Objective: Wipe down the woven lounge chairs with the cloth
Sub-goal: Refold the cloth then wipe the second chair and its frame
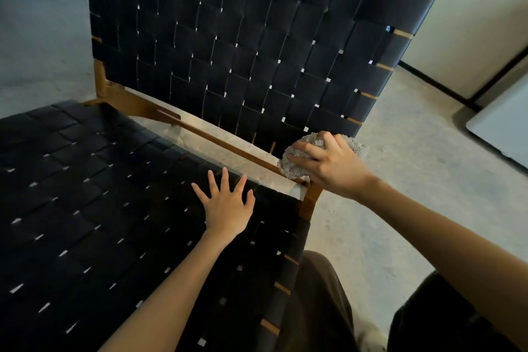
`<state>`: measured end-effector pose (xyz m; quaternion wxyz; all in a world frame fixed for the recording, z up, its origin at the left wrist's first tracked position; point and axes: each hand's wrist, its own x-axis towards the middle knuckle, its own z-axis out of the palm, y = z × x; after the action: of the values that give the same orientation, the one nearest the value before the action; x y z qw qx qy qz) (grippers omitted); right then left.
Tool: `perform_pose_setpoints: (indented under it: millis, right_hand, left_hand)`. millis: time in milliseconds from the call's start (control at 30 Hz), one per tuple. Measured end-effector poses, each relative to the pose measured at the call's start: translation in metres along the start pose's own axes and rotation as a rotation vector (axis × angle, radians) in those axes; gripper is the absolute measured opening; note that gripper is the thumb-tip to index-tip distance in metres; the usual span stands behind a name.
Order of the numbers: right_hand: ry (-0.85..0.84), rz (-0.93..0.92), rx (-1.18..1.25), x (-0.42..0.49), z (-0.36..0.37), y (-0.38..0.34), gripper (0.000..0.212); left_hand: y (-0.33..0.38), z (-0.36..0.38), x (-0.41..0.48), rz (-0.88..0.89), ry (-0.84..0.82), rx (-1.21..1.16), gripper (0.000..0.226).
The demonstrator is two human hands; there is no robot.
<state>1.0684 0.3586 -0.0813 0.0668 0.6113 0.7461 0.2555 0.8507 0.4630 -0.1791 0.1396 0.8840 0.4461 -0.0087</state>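
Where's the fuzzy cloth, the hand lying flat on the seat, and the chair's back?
cloth (294, 170), head view, fluffy lower-left part below the fingers.
left hand (227, 208), head view, middle of its back.
chair back (243, 37), head view, middle of the dark weave.

Left hand (227, 208), right hand (328, 163), forearms (177, 280) were bare | trousers (320, 294) were drab brown, loose | dark garment (445, 317) showed lower right

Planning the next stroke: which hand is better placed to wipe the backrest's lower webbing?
Right. The right hand grips the cloth beside the bottom corner of the backrest; the left hand lies flat on the seat, holding nothing.
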Motion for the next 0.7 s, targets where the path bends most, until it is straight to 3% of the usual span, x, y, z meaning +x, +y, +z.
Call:
perform_pose_setpoints:
  millis: [467, 700]
  right_hand:
    - [0.16, -0.264, 0.099, -0.001, 0.019, 0.025, 0.048]
    - [0.297, -0.309, 0.22, 0.003, 0.029, 0.029, 0.046]
  left_hand:
    - [0.007, 0.004, 0.003, -0.165, 0.147, 0.048, 0.053]
    - [0.025, -0.004, -0.001, -0.338, -0.02, 0.144, 0.057]
